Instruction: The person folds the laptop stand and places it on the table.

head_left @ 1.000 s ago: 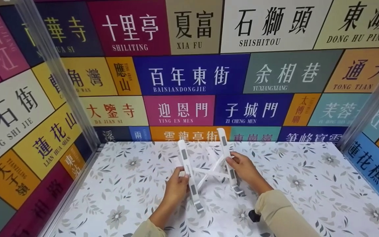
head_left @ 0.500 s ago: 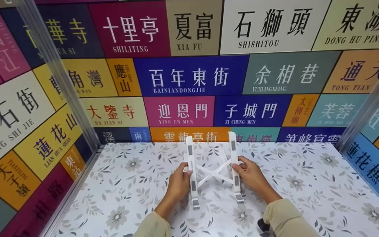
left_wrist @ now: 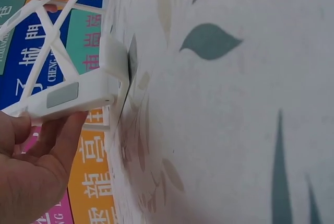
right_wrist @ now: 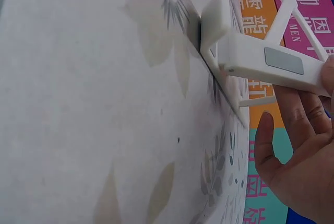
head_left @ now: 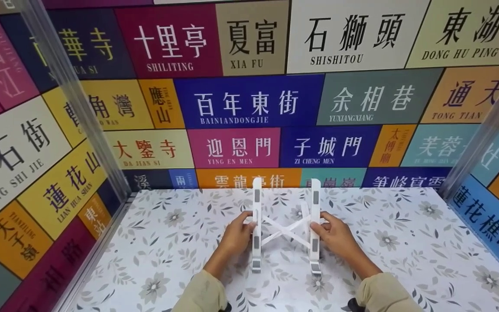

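1 white stand (head_left: 285,231) sat approx. mid-table (head_left: 154,251), betw. 2 hands. Stand had 2 long rails, approx. parallel: L rail (head_left: 257,221), R rail (head_left: 315,221); 2 bars (head_left: 295,237) crossed in an X betw. them. 3 grey patches (head_left: 257,196) seen per rail, incl. 1 at each near end. L hand (head_left: 237,236) gripped L rail from outer side: thumb on 1 face, fingers round the other, i.e. clamped. R hand (head_left: 337,235) did likewise on R rail; per R wrist view, 1 finger stood apart from the rest. 2 beige sleeves (head_left: 386,292), 1 per arm; 1 small dark item (head_left: 355,304) at R cuff, mostly cut off. Tabletop printed w/ flowers & leaves. Behind: sign-covered wall (head_left: 249,104), 2 clear posts (head_left: 87,104), 1 per side.
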The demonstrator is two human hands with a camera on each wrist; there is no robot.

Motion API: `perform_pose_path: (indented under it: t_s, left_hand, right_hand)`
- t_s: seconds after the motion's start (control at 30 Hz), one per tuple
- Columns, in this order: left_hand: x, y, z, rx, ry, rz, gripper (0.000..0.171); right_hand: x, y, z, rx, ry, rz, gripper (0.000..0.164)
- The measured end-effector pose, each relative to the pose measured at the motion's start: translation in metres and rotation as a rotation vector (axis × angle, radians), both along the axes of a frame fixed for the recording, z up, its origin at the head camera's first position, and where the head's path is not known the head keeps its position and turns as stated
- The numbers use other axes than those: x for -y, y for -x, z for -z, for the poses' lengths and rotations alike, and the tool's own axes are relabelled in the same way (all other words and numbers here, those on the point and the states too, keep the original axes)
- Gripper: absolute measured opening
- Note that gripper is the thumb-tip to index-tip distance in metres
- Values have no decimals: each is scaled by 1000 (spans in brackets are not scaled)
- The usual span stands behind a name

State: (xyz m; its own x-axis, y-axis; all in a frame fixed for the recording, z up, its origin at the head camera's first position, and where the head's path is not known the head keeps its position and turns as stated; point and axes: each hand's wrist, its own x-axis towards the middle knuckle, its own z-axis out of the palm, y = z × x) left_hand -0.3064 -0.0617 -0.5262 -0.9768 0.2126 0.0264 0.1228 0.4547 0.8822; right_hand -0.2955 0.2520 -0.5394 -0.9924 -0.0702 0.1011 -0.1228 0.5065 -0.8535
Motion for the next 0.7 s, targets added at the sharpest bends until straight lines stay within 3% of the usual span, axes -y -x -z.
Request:
perform_pose_path:
  t_s: [0.13,0.37,0.57,0.7]
  left_hand:
    - [-3,-4,2,-26,-16,1,30]
    - [-9,-12,7,-156,4,17,27]
    - [-11,-11,8,-178,-6,30,28]
    - [-12,-10,9,-177,-21,35,27]
  right_hand:
    - [-2,-1,-3,20,-10,4,53]
    - [-10,-6,-5,25,-87,18,66]
    - [-14,-9,-4,69,11,-26,67]
    - [-18,-10,-5,95,53,-64,59]
